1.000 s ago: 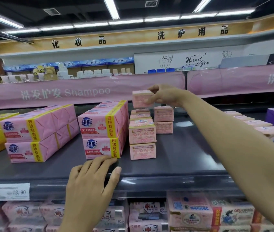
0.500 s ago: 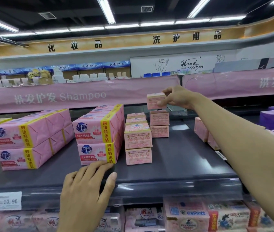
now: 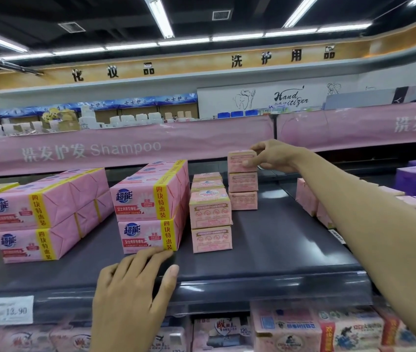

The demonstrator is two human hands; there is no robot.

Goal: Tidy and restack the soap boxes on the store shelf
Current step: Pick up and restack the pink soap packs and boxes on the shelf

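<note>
The small pink soap box (image 3: 242, 161) sits atop a two-box stack (image 3: 243, 191) at the back of the shelf (image 3: 278, 240), pinched in the grip of our right hand (image 3: 274, 156), while our left hand (image 3: 130, 295) rests flat, fingers straight, on the shelf front just before the pink multipacks (image 3: 148, 207).

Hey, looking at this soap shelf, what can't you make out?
Head view:
- Whether the soap box held by the right hand rests on the rear stack: seam blurred.
- Price tag small print: blurred.
- Pink boxes at right: partly behind the right forearm.
- Lower-shelf packs: cut off by the bottom edge; left hand covers some.
</note>
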